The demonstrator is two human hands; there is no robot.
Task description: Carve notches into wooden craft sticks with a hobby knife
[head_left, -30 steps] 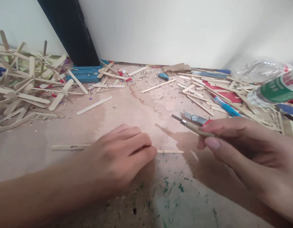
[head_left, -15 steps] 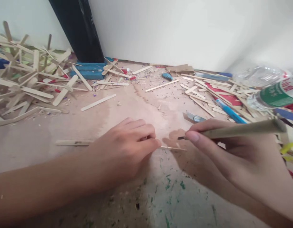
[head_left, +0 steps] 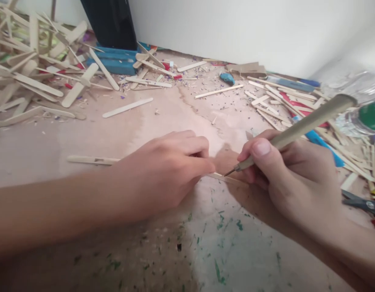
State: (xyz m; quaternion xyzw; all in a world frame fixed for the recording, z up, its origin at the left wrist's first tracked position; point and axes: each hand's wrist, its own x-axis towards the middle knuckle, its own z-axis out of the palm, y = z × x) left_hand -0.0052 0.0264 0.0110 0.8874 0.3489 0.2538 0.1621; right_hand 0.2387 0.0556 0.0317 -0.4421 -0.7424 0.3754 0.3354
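Nearest: worn work surface point(head_left: 236, 251), pale board flecked with green paint and dust. On it lies a thin flat wooden stick point(head_left: 93, 160), the landmark here. Left hand point(head_left: 163, 172) presses down on the stick's middle, fingers curled and clenched over it. Right hand point(head_left: 285, 178) sits just beside the stick's right end, fingers grasping a craft knife point(head_left: 297, 127) with a round, tan handle, pen-fashion; the small metal tip touches the stick. Beyond the stick: loose flat stick point(head_left: 127, 107), smooth, round-ended. Farther left, a tangled stick pile point(head_left: 32, 77). Farther right, scattered sticks point(head_left: 275, 105). Behind, blue blocks point(head_left: 114, 63) against a white wall point(head_left: 236, 28).
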